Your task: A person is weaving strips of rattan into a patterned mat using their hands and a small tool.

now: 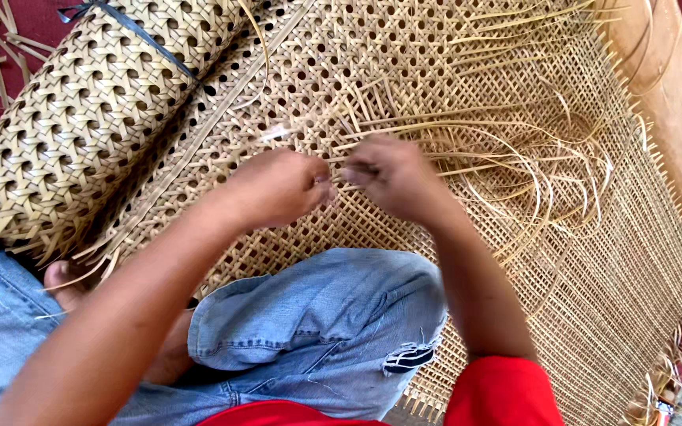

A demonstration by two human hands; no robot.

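Two hands meet over one flat cane sheet (515, 260): the left hand (278, 188) and right hand (388, 173) each pinch a thin cane strip (451, 154). One rolled cane mat (88, 118) lies beside.

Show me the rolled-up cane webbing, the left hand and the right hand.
rolled cane webbing (80, 118), head view, middle of the roll's woven side
left hand (278, 188), head view, back of the hand
right hand (392, 175), head view, back of the hand

Red short sleeves (504, 390), torn light-blue jeans (325, 315), bare arms.
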